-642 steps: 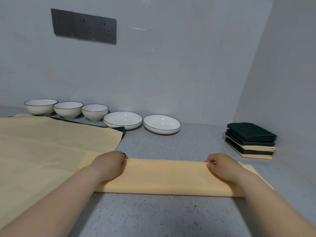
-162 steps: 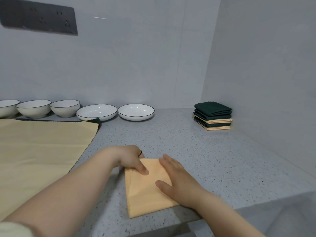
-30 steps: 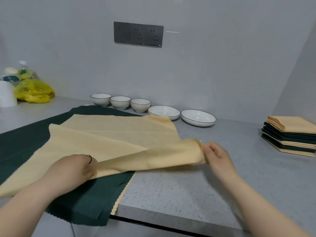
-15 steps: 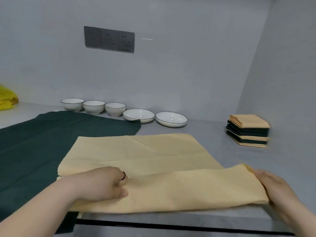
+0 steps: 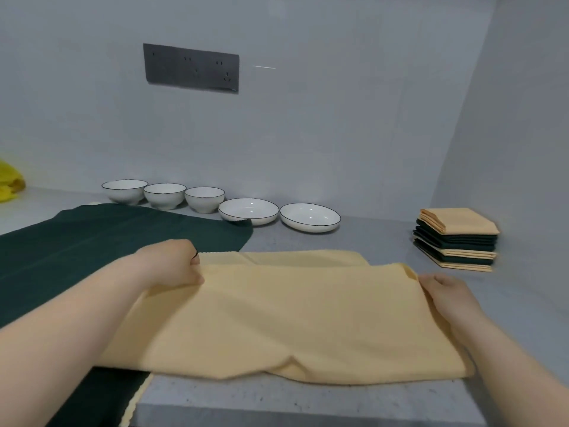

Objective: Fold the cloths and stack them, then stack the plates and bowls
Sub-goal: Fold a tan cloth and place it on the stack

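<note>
Half a second back the flap I was watching covered only the near part of the yellow cloth (image 5: 292,318). Now its leading edge has been carried almost to the far edge, so only a narrow strip of the lower layer shows beyond it. The head has also dipped, so the cloth fills more of my view. The left hand (image 5: 172,263) has moved away from me with the flap. Its fingers are curled and grip the flap's left end. The right hand (image 5: 446,295) holds the right corner, thumb on top; I can't make out the fingertips at the edge. The cloth lies on the grey counter (image 5: 308,399) right in front of me. Its long axis runs left to right, along the counter's front edge, with the crease toward me and the free edges toward the back wall. Its left end overlaps the dark green cloth (image 5: 107,238), which is spread flat on the left. Behind, along the wall, the three bowls (image 5: 164,195) and two plates (image 5: 310,217) stand in a row, unstacked. The stack of folded cloths (image 5: 457,241) sits at the right, well apart, with a yellow one on top.
</note>
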`<action>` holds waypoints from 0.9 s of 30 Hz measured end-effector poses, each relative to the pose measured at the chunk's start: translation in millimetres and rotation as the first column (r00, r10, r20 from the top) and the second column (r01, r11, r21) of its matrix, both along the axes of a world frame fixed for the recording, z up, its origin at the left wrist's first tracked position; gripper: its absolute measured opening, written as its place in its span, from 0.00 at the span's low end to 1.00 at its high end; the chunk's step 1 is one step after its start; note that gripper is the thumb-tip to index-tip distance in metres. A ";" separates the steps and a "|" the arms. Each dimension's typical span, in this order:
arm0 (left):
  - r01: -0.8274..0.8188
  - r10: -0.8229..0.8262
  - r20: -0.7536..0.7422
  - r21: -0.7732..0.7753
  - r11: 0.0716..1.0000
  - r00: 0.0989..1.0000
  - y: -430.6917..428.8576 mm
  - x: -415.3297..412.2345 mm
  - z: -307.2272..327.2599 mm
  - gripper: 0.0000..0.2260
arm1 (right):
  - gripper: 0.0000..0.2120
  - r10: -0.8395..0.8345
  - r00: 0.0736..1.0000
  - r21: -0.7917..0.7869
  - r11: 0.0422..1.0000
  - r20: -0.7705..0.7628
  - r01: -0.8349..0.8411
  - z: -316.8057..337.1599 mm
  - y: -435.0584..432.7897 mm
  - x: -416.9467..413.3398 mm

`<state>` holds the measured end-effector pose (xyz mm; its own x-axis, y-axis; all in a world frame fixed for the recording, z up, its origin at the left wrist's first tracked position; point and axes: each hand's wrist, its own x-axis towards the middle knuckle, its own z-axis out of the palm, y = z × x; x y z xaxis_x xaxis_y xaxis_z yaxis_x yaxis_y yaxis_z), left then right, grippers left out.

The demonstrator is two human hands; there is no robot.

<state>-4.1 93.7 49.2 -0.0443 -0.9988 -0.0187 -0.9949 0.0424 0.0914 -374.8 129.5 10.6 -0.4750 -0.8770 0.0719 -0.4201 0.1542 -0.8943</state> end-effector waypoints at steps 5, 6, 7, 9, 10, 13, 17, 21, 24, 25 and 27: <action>-0.104 0.084 -0.115 -0.176 0.979 0.990 -34.9 -1.8 -38.5 0.14 | 0.15 -0.039 0.999 0.014 0.999 -0.013 0.039 -6.3 -49.1 9.2; -0.096 0.075 -0.127 -0.171 0.980 0.989 -43.8 -1.0 -46.3 0.14 | 0.14 -0.040 0.999 0.015 0.999 -0.016 0.040 -9.0 -59.0 9.9; -0.089 0.069 -0.129 -0.155 0.984 0.989 -50.1 -0.4 -52.0 0.15 | 0.12 -0.037 0.999 0.016 0.999 -0.009 0.037 -10.9 -65.7 11.6; -0.076 0.061 -0.118 -0.124 0.989 0.991 -61.1 0.7 -60.1 0.14 | 0.14 -0.011 1.000 0.028 1.000 0.017 0.011 -13.9 -76.6 14.8; -0.071 0.058 -0.109 -0.122 0.990 0.992 -65.3 1.5 -62.4 0.13 | 0.18 0.019 1.000 0.029 0.999 0.014 -0.019 -15.1 -80.5 16.2; -0.052 0.044 -0.054 -0.145 0.988 0.998 -76.0 2.0 -61.9 0.15 | 0.14 0.102 0.987 0.088 0.992 -0.124 -0.092 -18.8 -89.1 20.4; -0.028 0.026 -0.016 -0.123 0.992 1.000 -82.3 -1.5 -50.0 0.11 | 0.08 0.126 0.916 0.129 0.988 -0.381 -0.083 -22.8 -94.7 12.2; 0.067 -0.060 0.084 -0.087 0.994 0.995 -84.4 -19.1 -43.2 0.16 | 0.19 0.082 0.896 0.138 0.990 -0.436 -0.023 -18.7 -87.8 -13.0; 0.146 -0.145 0.063 -0.009 0.989 0.987 -85.0 -41.0 -38.8 0.14 | 0.18 0.053 0.896 0.160 0.987 -0.441 0.020 -15.6 -77.1 -37.0; 0.169 -0.170 0.027 0.024 0.985 0.985 -85.7 -47.4 -38.2 0.12 | 0.17 0.043 0.903 0.164 0.986 -0.428 0.031 -15.1 -73.2 -44.7; 0.203 -0.199 -0.060 0.067 0.977 0.978 -87.3 -56.8 -36.0 0.10 | 0.13 0.034 0.914 0.191 0.980 -0.404 0.048 -13.8 -68.0 -59.5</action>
<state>-60.9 6.4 13.2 -0.2469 -0.9655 -0.0831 -0.9604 0.2323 0.1539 -434.2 61.5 -3.2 -0.4477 -0.8898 0.0883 -0.7363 0.3109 -0.6010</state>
